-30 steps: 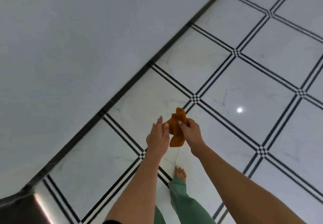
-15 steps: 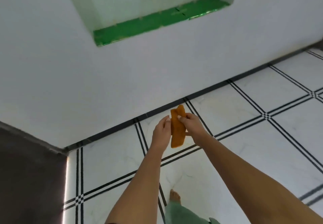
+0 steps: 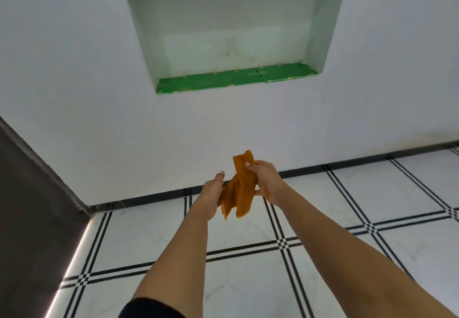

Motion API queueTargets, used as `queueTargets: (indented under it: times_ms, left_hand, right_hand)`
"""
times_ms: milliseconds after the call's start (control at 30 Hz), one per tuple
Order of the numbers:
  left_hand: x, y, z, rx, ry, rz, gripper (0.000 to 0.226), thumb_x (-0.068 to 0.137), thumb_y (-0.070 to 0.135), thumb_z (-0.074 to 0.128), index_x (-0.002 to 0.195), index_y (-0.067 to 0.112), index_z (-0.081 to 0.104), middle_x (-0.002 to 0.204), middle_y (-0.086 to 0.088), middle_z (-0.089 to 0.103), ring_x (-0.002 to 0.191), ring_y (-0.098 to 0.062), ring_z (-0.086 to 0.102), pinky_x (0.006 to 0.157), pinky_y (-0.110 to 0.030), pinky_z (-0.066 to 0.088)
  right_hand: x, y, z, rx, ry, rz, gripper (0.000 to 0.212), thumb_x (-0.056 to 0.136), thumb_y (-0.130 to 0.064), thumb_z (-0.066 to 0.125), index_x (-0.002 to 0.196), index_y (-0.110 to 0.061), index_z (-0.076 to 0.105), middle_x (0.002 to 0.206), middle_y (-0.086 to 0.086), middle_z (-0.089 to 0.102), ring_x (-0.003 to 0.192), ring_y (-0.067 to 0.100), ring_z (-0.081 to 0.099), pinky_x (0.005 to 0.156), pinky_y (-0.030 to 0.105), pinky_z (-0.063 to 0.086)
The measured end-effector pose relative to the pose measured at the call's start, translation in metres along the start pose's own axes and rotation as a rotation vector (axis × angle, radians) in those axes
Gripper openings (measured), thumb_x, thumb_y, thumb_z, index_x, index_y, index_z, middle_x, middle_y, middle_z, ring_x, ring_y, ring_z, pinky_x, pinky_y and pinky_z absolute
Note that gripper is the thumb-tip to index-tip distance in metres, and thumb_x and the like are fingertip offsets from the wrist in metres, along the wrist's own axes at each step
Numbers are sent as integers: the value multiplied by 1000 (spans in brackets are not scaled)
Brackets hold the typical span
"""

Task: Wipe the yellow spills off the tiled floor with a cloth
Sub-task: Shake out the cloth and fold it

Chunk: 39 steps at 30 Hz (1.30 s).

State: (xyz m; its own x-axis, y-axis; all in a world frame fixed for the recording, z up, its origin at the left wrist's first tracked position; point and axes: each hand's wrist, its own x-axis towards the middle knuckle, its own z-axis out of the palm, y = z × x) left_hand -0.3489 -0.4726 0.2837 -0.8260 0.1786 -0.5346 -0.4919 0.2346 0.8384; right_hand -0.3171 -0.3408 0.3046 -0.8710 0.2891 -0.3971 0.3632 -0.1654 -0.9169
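Both hands hold the crumpled orange cloth (image 3: 239, 188) in the air: the right hand (image 3: 264, 181) pinches its top, the left hand (image 3: 212, 193) closes on its side. The white tiled floor (image 3: 248, 280) shows no yellow spill here (preparation step, I judge); next, find one and lower the cloth.

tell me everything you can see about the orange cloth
The orange cloth is a small, soft-looking piece of fabric, plain orange-brown with no visible pattern, loosely folded lengthwise so it hangs crumpled. It is held up in the air in front of the white wall, well above the tiled floor. The right hand pinches its upper part, leaving a corner sticking up above the thumb. The left hand touches its lower left side. Two loose ends dangle below both hands. Whether it is wet or stained cannot be told.
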Motion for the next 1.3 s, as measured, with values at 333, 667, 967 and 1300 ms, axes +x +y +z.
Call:
queueTargets:
  times_ms: [333,667,967,1300]
  left_hand:
    - [-29,29,117,-110,52,176,27,82,24,69,104,9,61,111,-12,64,104,-30,60,95,-48,48]
    - [-44,70,145,-202,175,339,26,81,18,71,102,11,58,109,-17,62,97,-33,63,85,-45,54]
    - [-47,74,150,-254,177,333,26,90,11,57,116,6,53,111,-18,63,97,-30,65,85,-41,55]
    - [-56,67,140,-231,127,377,45,77,12,74,118,11,54,114,-12,63,102,-27,62,90,-38,52]
  right_hand:
    - [1,-30,-136,-19,-109,-10,33,95,-30,49,125,-15,45,123,9,55,109,31,54,95,54,44]
    - [2,-44,-163,-184,-124,-203,35,91,-42,52,117,-20,50,121,3,55,107,26,53,97,46,44]
    - [-11,-53,-152,-412,-297,-401,35,84,-20,67,118,-16,57,98,-3,63,86,16,62,76,30,53]
    - [-11,-58,-138,-284,-218,-299,16,94,-18,53,85,-11,64,97,17,68,87,31,67,81,39,56]
